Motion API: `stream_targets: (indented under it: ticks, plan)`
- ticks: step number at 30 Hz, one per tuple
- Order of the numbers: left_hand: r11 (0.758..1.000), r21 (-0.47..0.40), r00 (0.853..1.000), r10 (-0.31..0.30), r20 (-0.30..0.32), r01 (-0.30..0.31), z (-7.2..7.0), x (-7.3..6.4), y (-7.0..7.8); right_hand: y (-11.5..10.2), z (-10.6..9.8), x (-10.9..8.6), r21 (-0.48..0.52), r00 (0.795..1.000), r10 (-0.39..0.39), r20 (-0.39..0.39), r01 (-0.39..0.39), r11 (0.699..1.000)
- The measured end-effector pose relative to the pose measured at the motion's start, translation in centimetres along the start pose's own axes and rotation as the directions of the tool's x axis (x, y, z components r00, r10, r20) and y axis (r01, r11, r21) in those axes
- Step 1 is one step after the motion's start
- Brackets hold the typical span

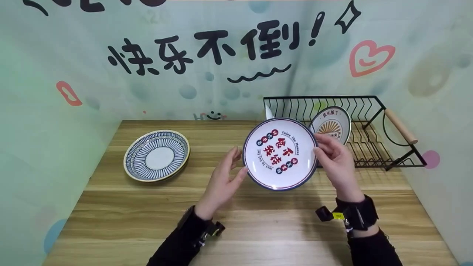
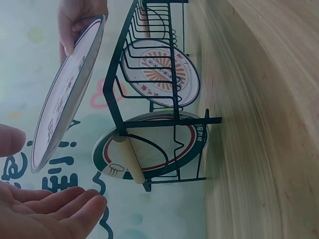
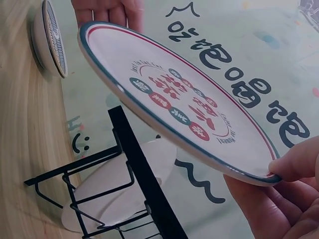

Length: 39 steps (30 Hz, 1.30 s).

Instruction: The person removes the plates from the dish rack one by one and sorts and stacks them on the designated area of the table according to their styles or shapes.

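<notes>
A white plate (image 1: 280,181) with a dark blue rim and red lettering is held up over the table, its decorated face toward the head camera. My right hand (image 1: 338,162) pinches its right edge; in the right wrist view the thumb (image 3: 299,162) lies on the rim with fingers beneath. By the opposite edge, my left hand (image 1: 221,181) has its fingers spread. The left wrist view shows a gap between that hand's fingers (image 2: 75,204) and the plate. Behind stands a black wire dish rack (image 1: 377,96), partly hidden by the held plate.
A plate with a sunburst pattern (image 1: 329,127) leans in the rack. Another plate with a dark green and red rim (image 2: 99,154) stands at the rack's left end. The rack has a wooden handle (image 1: 401,125). To the left, a blue-and-white striped bowl (image 1: 159,158) sits on the wooden table (image 1: 111,221).
</notes>
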State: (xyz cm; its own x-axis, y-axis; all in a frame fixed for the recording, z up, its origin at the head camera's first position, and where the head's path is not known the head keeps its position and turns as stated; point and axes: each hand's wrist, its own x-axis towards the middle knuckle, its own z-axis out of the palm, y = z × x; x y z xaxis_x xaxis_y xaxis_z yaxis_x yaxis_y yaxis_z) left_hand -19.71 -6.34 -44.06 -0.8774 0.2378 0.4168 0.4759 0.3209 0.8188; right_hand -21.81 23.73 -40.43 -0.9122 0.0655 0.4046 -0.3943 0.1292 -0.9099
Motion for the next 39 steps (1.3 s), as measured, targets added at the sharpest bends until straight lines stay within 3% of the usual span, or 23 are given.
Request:
stream_targets:
  ticks: [15, 24, 39]
  plan:
    - [0.999, -0.029, 1.0, -0.015, -0.017, 0.015, 0.0, 0.1, 0.0, 0.1, 0.9, -0.5, -0.022, 0.998, 0.019, 0.053, -0.018, 1.0]
    - [0.998, -0.058, 0.999, -0.019, -0.03, 0.018, 0.1, 0.1, 0.0, 0.6, 1.1, -0.5, -0.013, 0.993, -0.069, 0.097, 0.07, 0.997]
    - [0.997, -0.049, 0.996, -0.062, -0.071, 0.058, 0.1, 0.1, 0.0, 0.7, 1.3, -0.7, -0.001, 0.993, -0.057, 0.106, 0.057, 0.998]
